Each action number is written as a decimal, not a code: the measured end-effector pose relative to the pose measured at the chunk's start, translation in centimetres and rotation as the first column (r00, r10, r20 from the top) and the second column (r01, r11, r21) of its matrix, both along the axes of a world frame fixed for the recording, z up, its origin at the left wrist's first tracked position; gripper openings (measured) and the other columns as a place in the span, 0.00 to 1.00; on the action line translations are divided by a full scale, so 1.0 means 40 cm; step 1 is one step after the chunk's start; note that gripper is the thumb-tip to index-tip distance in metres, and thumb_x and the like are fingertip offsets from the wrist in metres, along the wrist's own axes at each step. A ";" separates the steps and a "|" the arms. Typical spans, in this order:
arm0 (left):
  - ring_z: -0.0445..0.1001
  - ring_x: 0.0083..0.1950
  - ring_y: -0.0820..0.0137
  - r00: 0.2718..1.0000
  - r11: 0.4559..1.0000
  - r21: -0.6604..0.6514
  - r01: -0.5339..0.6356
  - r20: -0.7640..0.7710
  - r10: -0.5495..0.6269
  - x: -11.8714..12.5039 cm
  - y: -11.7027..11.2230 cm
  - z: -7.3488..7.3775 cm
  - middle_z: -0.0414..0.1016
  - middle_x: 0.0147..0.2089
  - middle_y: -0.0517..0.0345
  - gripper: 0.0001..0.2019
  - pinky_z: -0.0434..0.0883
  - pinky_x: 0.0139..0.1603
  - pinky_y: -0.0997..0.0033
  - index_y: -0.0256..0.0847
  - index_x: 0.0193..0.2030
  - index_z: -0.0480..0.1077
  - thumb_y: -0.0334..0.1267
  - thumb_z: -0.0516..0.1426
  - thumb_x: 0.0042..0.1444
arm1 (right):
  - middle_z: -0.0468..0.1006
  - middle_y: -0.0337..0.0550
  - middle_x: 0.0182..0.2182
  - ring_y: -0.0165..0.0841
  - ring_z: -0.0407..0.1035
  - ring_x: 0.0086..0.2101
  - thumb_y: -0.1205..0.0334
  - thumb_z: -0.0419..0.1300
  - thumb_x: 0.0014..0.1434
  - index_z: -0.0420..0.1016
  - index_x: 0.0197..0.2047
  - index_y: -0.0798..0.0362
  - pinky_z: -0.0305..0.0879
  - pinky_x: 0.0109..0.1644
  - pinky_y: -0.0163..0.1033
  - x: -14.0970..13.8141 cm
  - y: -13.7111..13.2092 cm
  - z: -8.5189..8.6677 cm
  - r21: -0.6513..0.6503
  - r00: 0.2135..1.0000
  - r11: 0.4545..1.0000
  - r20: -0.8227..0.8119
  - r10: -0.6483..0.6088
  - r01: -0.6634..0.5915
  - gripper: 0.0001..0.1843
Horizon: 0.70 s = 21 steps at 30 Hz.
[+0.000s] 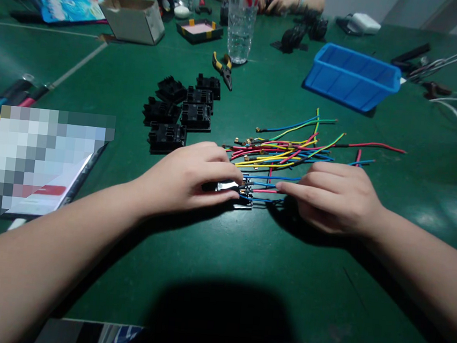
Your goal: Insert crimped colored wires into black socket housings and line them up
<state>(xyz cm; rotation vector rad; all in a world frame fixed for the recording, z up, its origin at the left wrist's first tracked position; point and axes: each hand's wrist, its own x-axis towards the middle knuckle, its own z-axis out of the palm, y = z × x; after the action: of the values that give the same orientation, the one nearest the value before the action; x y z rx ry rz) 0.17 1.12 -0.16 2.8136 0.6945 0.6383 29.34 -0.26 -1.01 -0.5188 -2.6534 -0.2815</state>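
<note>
My left hand [195,176] is closed around a small black plastic housing [244,201], fingertips at its right side; most of the part is hidden under the hand. Blue and red wires run out of the housing to the right. My right hand [335,195] pinches a blue wire [265,185] close to the housing, with the other fingers curled. Just beyond both hands lies a loose pile of red, yellow, blue and green wires [282,151] with brass-coloured end terminals. Several more black housings [167,137] stand grouped beyond my left hand.
Yellow-handled pliers [224,71] lie by a clear water bottle [239,38]. A blue bin [350,78] stands at the back right, a cardboard box [132,22] at the back left. A phone [62,171] lies on the left. Another person's hands [275,1] work across the green table [210,277].
</note>
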 end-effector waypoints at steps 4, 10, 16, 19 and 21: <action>0.71 0.38 0.67 1.000 1.000 0.007 -0.005 0.009 0.005 -0.001 0.000 0.001 0.75 0.38 0.49 0.11 0.68 0.38 0.70 0.35 0.44 0.75 0.40 0.58 0.60 | 0.70 0.40 0.24 0.34 0.60 0.26 0.68 0.57 0.58 0.70 0.52 0.54 0.57 0.29 0.40 0.000 -0.001 0.002 -0.006 1.000 1.000 0.008 0.000 0.000 0.18; 0.72 0.38 0.67 1.000 1.000 -0.010 -0.017 0.016 0.017 -0.001 0.000 0.001 0.76 0.38 0.50 0.12 0.69 0.39 0.70 0.35 0.44 0.76 0.41 0.58 0.60 | 0.70 0.41 0.24 0.34 0.60 0.27 0.67 0.56 0.58 0.70 0.52 0.55 0.58 0.30 0.40 -0.002 0.001 0.004 -0.035 1.000 0.999 -0.001 0.004 -0.004 0.17; 0.73 0.39 0.68 1.000 0.998 -0.053 -0.028 0.011 0.029 0.000 0.001 0.003 0.76 0.38 0.50 0.11 0.69 0.40 0.70 0.37 0.43 0.76 0.41 0.58 0.60 | 0.72 0.41 0.26 0.35 0.61 0.27 0.65 0.55 0.60 0.71 0.52 0.52 0.59 0.32 0.41 -0.001 0.002 0.009 -0.121 1.000 0.993 -0.010 -0.012 0.010 0.17; 0.73 0.40 0.67 1.000 0.998 -0.064 -0.024 0.009 0.024 0.000 0.002 0.005 0.76 0.38 0.50 0.11 0.69 0.40 0.70 0.37 0.43 0.76 0.41 0.58 0.60 | 0.72 0.41 0.26 0.35 0.61 0.28 0.65 0.54 0.60 0.72 0.52 0.50 0.59 0.32 0.42 -0.001 0.001 0.010 -0.144 1.000 0.989 -0.001 -0.025 0.025 0.17; 0.73 0.40 0.67 1.000 0.997 -0.073 -0.025 0.007 0.026 0.000 0.003 0.006 0.76 0.39 0.50 0.11 0.69 0.40 0.70 0.38 0.44 0.76 0.41 0.58 0.59 | 0.72 0.41 0.26 0.35 0.61 0.28 0.64 0.54 0.60 0.72 0.52 0.49 0.59 0.32 0.42 -0.001 0.000 0.010 -0.158 0.999 0.986 0.010 -0.044 0.045 0.16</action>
<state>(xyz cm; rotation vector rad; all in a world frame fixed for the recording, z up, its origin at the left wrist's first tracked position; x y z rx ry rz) 0.15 1.24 0.09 2.7385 0.7382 0.6158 29.30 -0.25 -0.62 -0.6294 -2.6865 -0.0854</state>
